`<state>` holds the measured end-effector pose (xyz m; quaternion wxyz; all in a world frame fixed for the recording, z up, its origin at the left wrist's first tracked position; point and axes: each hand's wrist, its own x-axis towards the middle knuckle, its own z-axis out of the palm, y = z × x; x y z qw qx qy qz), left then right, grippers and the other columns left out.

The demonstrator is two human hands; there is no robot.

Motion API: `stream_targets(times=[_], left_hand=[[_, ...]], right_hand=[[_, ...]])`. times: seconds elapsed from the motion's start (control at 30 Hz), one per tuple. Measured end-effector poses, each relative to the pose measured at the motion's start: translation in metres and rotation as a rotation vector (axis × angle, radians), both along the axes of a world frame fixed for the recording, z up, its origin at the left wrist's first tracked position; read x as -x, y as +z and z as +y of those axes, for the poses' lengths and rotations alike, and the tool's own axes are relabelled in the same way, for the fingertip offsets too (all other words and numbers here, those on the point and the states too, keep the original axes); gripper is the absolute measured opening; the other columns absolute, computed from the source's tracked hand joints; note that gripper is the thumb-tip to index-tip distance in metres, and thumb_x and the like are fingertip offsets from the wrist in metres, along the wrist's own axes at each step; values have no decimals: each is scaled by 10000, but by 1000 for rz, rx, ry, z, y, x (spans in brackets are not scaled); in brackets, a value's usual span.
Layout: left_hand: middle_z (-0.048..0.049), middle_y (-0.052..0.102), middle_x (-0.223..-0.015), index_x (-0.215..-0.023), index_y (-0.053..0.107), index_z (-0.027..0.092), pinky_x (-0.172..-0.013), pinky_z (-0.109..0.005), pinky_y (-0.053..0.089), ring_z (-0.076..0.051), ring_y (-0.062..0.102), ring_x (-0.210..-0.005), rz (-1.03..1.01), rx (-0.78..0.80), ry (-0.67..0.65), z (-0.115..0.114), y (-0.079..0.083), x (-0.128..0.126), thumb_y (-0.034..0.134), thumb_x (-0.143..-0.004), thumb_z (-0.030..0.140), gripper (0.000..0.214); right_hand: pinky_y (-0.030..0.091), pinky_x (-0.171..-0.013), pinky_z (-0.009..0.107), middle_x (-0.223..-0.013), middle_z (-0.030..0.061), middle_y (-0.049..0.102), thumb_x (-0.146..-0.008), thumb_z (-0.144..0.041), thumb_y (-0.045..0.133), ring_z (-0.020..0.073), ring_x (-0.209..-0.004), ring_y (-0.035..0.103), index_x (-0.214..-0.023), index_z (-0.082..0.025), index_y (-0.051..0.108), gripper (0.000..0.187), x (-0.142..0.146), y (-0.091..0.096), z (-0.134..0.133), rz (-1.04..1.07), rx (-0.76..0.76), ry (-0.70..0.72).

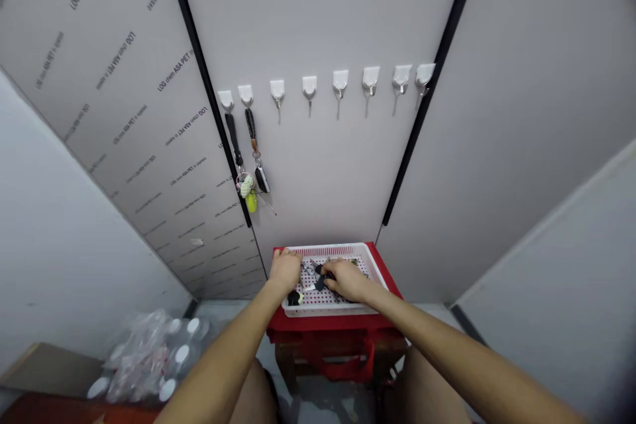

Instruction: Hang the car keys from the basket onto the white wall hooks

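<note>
Black key fob in a white plastic basket, right under the fingertips of the right hand and between the two hands. Right hand is the nearer one; left hand is off to the other side of it. Fob's long axis can't be told, the fingers cover most of it. Right hand comes in from the right, palm down, fingers bunched narrow and touching the fob; can't tell if it is actually gripped. Left hand is palm down and curled over the basket's left side, fingers hidden, nothing visible in it, can't tell if it is closed on anything. Metal key rings lie just past the left hand's knuckles, toward the right hand. A second dark fob sits just below the left hand. Under both hands the basket rests on a red tote bag on a wooden stool. Ahead of the hands, a row of eight metal hooks runs along a grey wall panel; the two hooks furthest left carry key sets with black straps and a yellow tassel. Down past the left forearm, a clear plastic bag of white-capped bottles.
</note>
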<state>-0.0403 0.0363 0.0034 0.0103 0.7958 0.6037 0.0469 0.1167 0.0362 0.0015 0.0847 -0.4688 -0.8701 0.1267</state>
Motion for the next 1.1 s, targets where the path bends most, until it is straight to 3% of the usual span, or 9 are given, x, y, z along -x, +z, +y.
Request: stream_targets(times=[0.27,0.53,0.7,0.87,0.97,1.1], left_hand=[[-118,570,-804,-693,578,154,-820,-378,185,-213,449,-852,-21,15,-22,-3,-1,-14,342,-681,123,238],[-93,572,-826,-801,531,148,-853,-367,178,-184,470,-846,-103,33,15,-9,4,-16,292,-682,96,272],[-32,568,-788,-783,488,173,-779,-302,277,-151,484,-774,-378,40,127,-15,13,-14,382,-657,193,166],[-9,544,-687,-713,463,168,-614,-220,340,-113,477,-651,-777,-64,116,-17,28,-19,372,-651,177,111],[1,525,-640,-695,455,161,-580,-204,348,-98,466,-600,-1020,-134,114,-16,45,-19,388,-632,160,93],[3,518,-624,-690,464,148,-552,-202,363,-93,467,-573,-1340,-189,76,-7,79,-13,417,-623,187,91]], right_hand=[[330,-672,228,-799,54,585,-621,-201,430,157,-760,494,-782,-175,574,218,0,6,-3,12,29,-11],[331,-684,229,-778,41,596,-601,-171,422,152,-753,502,-737,-181,576,205,-2,6,-1,115,-4,-44],[357,-611,227,-702,37,593,-642,-237,407,137,-649,507,-714,-159,559,186,2,14,3,373,61,-123],[365,-536,214,-626,27,565,-662,-298,391,117,-574,487,-675,-129,543,227,23,35,11,785,224,-138],[353,-496,213,-551,5,531,-644,-320,413,101,-512,457,-636,-127,541,232,37,54,13,935,277,-128],[352,-484,202,-591,-7,531,-601,-315,465,75,-493,441,-763,-131,537,255,52,88,16,1141,365,-75]])
